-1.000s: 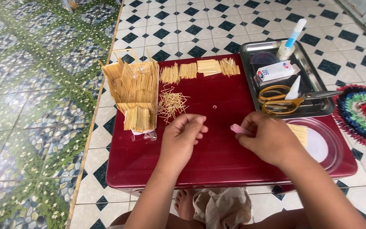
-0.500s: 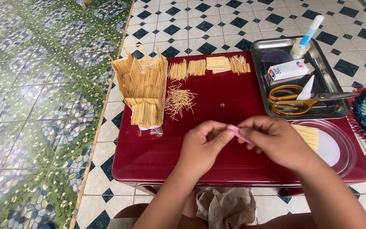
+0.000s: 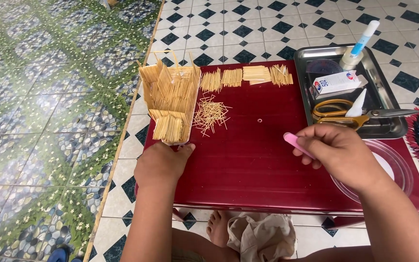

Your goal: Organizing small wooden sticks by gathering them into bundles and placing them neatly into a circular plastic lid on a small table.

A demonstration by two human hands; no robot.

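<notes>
Red table [image 3: 248, 160] taken as landmark; all places refer to it.

Left hand [image 3: 160, 165]: at the table's near-left edge, fingers curled under, knuckles touching the foot of the stick model [image 3: 170, 104]. Probably closed on nothing, but the fingertips are hidden, so I cannot tell for certain.

Right hand [image 3: 338, 153]: over the table's right half, closed in a pinch on a pink tool [image 3: 297, 143]; only its rounded tip shows past the thumb, pointing left.

Stick model: stands at the table's left edge, a fan of pale sticks above a tighter bundle. Loose sticks [image 3: 210, 114] lie just right of it; four sorted bundles [image 3: 248, 76] run along the far edge.

Step in hand, as judged: steadying the model while the tool is brought across. The next move would call for a light left-hand hold on the base, as the model looks fragile, and a careful reach over the loose sticks.

Packages: steel tray [image 3: 389, 128] at the table's far right corner. In it, a small white box [image 3: 338, 82] with red and blue print, lying flat; a white glue bottle [image 3: 360, 46] with blue cap, leaning on the far rim; yellow-handled scissors [image 3: 345, 114]. Clear dish [image 3: 398, 170] under the right wrist.
</notes>
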